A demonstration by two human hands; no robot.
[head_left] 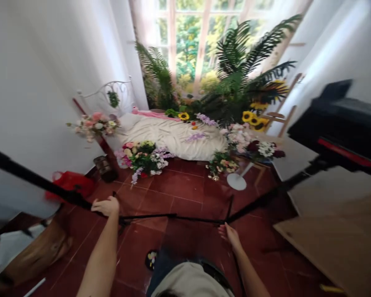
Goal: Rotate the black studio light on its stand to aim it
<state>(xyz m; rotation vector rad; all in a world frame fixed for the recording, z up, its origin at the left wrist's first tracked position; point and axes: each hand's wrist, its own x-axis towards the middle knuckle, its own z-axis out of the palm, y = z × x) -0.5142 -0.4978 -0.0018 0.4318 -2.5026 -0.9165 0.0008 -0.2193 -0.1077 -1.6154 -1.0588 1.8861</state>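
Left pole (40,179) and right pole (266,196): 2 slanting over red tiles (185,183).
Left hand (106,206) grasps the left pole; right hand (230,237) bends its fingers at the right pole's inner end, whether clenched I cannot tell. Beyond, flowers (148,154) front a bed (163,132).

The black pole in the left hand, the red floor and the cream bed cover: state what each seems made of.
Black pole in the left hand: probably coated metal, being slim and straight; plastic is possible.
Red floor: likely ceramic or stone tile, faintly glossy, given its pale joint lines.
Cream bed cover: matte fabric, shown by its soft wrinkles; fibre unclear.
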